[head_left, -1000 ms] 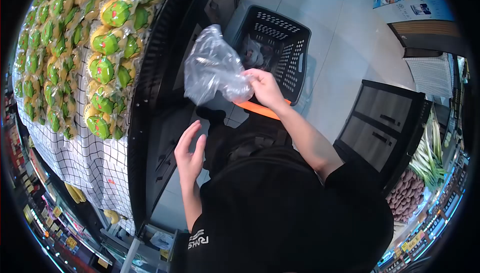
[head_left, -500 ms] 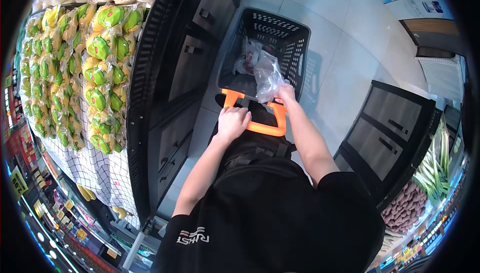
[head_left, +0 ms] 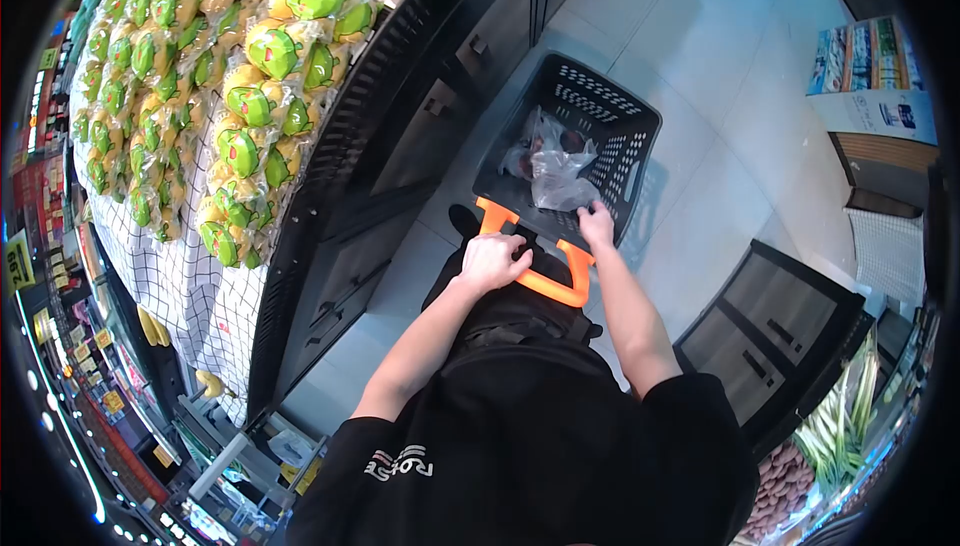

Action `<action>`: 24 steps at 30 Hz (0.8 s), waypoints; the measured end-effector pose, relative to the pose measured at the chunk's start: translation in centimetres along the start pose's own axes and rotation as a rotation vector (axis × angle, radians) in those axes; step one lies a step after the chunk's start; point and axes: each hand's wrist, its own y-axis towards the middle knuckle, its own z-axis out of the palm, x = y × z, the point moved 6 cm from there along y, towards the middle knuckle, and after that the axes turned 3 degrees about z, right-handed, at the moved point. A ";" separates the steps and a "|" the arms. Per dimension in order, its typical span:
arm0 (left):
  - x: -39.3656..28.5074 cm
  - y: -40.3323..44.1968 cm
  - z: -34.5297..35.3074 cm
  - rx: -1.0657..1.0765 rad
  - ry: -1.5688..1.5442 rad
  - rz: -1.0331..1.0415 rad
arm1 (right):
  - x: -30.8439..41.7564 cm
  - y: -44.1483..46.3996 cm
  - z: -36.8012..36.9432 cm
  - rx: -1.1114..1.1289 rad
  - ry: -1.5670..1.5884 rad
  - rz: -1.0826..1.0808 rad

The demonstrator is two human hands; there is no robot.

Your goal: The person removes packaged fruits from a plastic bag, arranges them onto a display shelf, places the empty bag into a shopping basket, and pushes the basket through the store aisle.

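Pale floor tiles (head_left: 690,156) lie ahead of both hands. The left hand (head_left: 492,262) curls closed over one orange handle (head_left: 553,288). The right hand (head_left: 597,224), fingers half bent, meets one clear bag (head_left: 563,184) inside one black basket (head_left: 620,141); whether it grips the bag, I cannot tell. Well right of it, one cabinet (head_left: 735,321) shows two panels.
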 end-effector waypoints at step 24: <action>-0.5 5.1 -0.8 -0.008 0.065 -0.009 | 8.9 -15.7 -5.7 0.079 -0.330 -0.691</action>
